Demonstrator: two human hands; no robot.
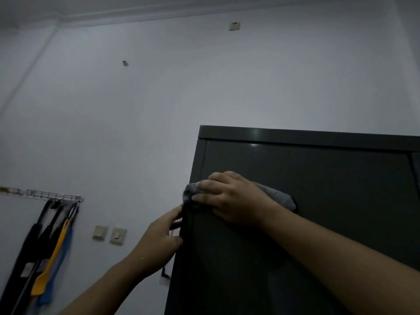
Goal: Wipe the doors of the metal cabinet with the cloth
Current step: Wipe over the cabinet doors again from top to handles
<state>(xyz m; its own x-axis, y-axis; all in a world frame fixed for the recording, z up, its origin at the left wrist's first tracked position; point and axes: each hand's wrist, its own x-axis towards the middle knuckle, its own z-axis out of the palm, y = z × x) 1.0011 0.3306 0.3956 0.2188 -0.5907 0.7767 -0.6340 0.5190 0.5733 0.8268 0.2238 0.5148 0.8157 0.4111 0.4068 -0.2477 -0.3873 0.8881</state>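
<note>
Right hand (229,198) flat, pressing grey cloth (276,195) on cabinet door (318,201) near left edge; left hand (162,239) gripping that edge; door surface free rightward.

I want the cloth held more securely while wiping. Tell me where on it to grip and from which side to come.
Grip the bunched end of the cloth near the cabinet door's left edge, coming from the front. That end is lumped up and stands off the metal, so fingers can likely close round it; the rest lies flat under the right hand. The left hand holds the door edge.
</note>
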